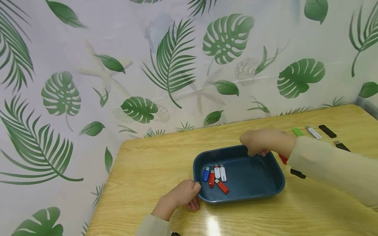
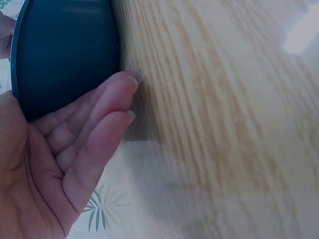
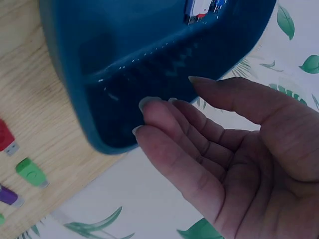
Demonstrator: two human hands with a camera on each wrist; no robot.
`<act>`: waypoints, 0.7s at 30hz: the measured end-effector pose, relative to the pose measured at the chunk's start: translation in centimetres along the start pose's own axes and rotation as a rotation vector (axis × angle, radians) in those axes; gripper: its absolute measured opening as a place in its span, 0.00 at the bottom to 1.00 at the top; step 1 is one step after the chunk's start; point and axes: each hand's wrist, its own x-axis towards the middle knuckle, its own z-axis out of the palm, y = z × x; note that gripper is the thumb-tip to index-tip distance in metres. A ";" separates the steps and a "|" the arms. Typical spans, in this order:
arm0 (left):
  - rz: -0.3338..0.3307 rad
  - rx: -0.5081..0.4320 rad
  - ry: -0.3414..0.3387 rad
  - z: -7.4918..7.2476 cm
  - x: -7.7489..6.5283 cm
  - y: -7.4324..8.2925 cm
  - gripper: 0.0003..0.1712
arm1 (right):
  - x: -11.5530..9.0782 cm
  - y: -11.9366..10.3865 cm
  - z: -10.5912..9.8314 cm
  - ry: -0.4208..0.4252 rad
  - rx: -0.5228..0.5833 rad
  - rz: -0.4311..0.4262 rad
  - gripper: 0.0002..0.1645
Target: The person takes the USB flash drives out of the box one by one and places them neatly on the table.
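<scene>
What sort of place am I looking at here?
Probably an indoor tabletop work spot, though the room itself can't be identified. A wood-grain table stands before a leaf-printed backdrop, and on it a dark blue tray holds several USB flash drives.

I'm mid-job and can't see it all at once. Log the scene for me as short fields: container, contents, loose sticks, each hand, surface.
container: dark blue tray, upright on the table
contents: blue USB stick, red USB sticks and white USB sticks, grouped toward the left end
loose sticks: right of the tray, including green, black and purple
left hand: holds the tray's near-left corner
right hand: at the far-right corner, no stick visible; rim contact unclear
surface: wood-grain table
</scene>
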 end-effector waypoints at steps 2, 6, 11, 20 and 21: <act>-0.002 -0.004 0.001 0.1 0.0 0.0 0.28 | 0.4 -0.5 0.2 0.001 -0.014 0.001 0.11; -0.017 0.000 0.006 0.0 0.0 0.0 0.27 | 1.6 -1.5 0.5 0.010 -0.040 0.001 0.10; -0.022 0.009 0.007 -0.2 0.1 0.1 0.28 | 3.0 -3.3 0.8 0.003 -0.055 -0.004 0.08; -0.031 -0.005 0.006 0.1 0.2 -0.3 0.27 | 5.5 -5.4 2.9 -0.023 -0.012 -0.034 0.11; -0.030 -0.006 0.005 0.2 0.2 -0.3 0.27 | 5.7 -5.4 3.1 -0.018 -0.008 -0.040 0.12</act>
